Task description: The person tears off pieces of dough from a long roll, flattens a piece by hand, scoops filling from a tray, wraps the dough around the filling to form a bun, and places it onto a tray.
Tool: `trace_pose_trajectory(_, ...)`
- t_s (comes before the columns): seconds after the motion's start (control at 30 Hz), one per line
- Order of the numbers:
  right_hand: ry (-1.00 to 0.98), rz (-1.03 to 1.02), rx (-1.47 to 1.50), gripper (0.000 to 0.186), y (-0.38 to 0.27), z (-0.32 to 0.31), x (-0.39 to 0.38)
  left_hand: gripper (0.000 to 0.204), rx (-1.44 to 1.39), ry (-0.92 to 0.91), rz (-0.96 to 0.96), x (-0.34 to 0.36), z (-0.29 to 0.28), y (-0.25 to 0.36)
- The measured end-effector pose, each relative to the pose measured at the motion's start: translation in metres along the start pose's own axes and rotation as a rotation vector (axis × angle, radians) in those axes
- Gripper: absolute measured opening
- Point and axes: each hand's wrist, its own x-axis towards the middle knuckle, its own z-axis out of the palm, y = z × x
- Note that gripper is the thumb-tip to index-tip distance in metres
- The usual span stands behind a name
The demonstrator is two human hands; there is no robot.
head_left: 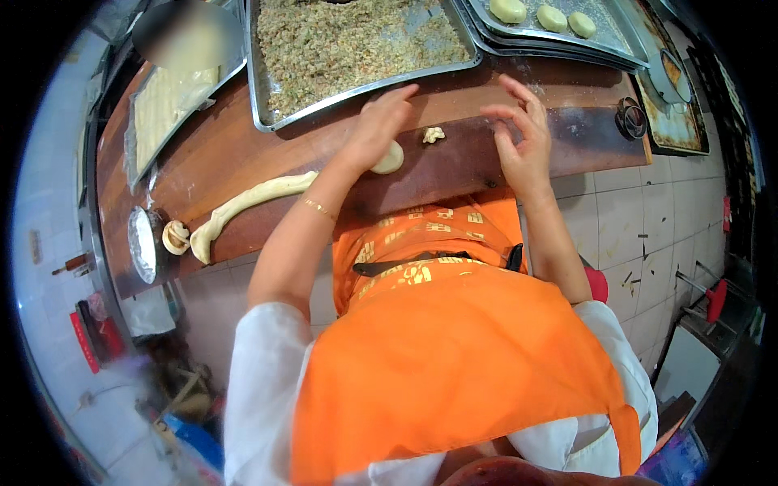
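Note:
My left hand (379, 128) hovers over the wooden table with its fingers stretched toward the filling tray, holding nothing that shows. Just under its wrist side lies a flat round of dough (391, 159), partly covered by the hand. My right hand (523, 142) is raised to the right with fingers apart and nothing in it. Between the two hands sits a small crumpled dough piece (433, 134). A long rope of pale dough (251, 202) stretches left from beneath my left forearm. Beside its far-left end is a coiled lump of dough (175, 237).
A metal tray of crumbly filling (365, 53) stands at the table's back. Stacked trays (612, 36) at the back right bear dough rounds (552, 18). Dark ring cutters (631, 118) lie at the right end, a bowl of white powder (144, 247) at the left, near wrapped dough sheets (166, 109).

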Motion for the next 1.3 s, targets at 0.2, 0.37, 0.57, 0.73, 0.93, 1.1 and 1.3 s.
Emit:
trace_pose_trajectory(0.2,-0.113,0.128,0.202,0.011,-0.005,-0.001,-0.009,0.065,0.469,0.258,0.068,-0.056,0.014,0.022)
trace_pose_trajectory(0.37,-0.184,0.075,0.202,0.010,-0.026,0.020,0.004,0.087,0.484,0.306,-0.007,-0.073,0.027,0.027)
trace_pose_trajectory(0.57,-0.211,-0.046,0.215,0.009,-0.031,0.033,0.010,0.082,0.519,0.225,0.014,-0.057,0.022,0.043)
trace_pose_trajectory(0.73,-0.227,-0.008,0.212,0.008,-0.027,0.034,0.005,0.088,0.749,0.054,0.024,-0.034,0.020,0.057)
trace_pose_trajectory(0.93,-0.330,0.158,0.282,0.012,-0.023,0.029,0.000,0.096,0.688,0.140,-0.104,-0.065,0.025,0.059)
trace_pose_trajectory(1.1,-0.412,0.052,0.327,0.024,-0.025,0.040,-0.001,0.055,0.075,0.315,-0.223,-0.066,0.023,0.041)
trace_pose_trajectory(1.3,-0.343,-0.170,0.229,0.057,-0.041,0.038,0.021,0.056,-1.258,0.330,-0.418,-0.027,0.026,0.062)
